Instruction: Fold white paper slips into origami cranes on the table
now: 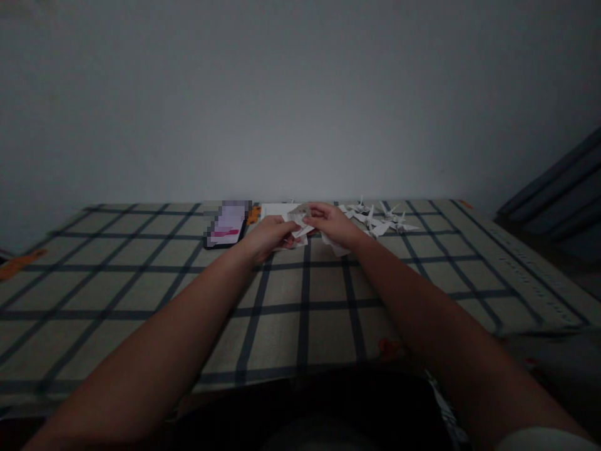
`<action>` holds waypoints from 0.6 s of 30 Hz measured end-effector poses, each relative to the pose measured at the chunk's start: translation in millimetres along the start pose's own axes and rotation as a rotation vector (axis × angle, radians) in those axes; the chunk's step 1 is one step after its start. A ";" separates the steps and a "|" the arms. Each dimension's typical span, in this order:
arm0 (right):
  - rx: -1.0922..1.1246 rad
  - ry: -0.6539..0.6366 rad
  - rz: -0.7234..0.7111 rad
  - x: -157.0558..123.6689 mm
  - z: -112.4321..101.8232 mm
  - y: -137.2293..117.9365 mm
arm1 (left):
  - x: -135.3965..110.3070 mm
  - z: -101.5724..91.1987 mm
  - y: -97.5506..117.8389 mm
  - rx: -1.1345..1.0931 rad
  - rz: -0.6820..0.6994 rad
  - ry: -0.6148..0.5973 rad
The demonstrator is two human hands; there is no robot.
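Note:
Between both hands, at the middle of the table, is a folded piece of white paper (304, 230). My left hand (275, 235) pinches its left side with thumb and fingers. The fingers of my right hand (331, 222) close on its right and upper part. Loose white paper (335, 247) lies under and beside the hands, partly covered by them. Just right of my right hand sits a cluster of several folded paper cranes (375, 219). The exact folds in the held paper are too small to make out.
A phone (230, 222) with a lit screen lies left of my left hand. White sheets (277, 208) rest behind the hands. A checked tablecloth (154, 275) covers the table, which meets a plain wall (300, 100). Dark ribbed material (558, 181) stands at the right.

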State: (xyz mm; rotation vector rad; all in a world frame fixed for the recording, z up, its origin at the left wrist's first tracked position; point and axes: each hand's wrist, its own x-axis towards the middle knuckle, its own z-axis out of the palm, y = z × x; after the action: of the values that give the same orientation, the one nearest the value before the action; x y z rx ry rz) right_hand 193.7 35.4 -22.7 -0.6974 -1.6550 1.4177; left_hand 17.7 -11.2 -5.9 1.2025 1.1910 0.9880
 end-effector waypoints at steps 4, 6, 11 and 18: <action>0.034 -0.008 -0.012 -0.1 1.8 0.0 | 1.1 -2.2 -1.1 0.029 0.024 -0.011; 0.039 -0.011 -0.006 -0.7 2.8 -1.3 | 0.7 -2.3 -1.0 0.035 0.027 -0.018; 0.028 -0.001 0.010 -2.1 2.2 -3.4 | -1.8 0.1 -0.4 0.080 0.041 -0.017; -0.036 0.003 -0.018 -0.4 1.1 -0.3 | -3.6 3.3 -0.3 0.111 0.041 -0.014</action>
State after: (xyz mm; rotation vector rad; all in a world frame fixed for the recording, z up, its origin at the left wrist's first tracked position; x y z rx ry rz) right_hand 192.9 34.4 -22.5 -0.7025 -1.6840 1.3769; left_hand 20.5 -15.3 -5.8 1.3232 1.2276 0.9523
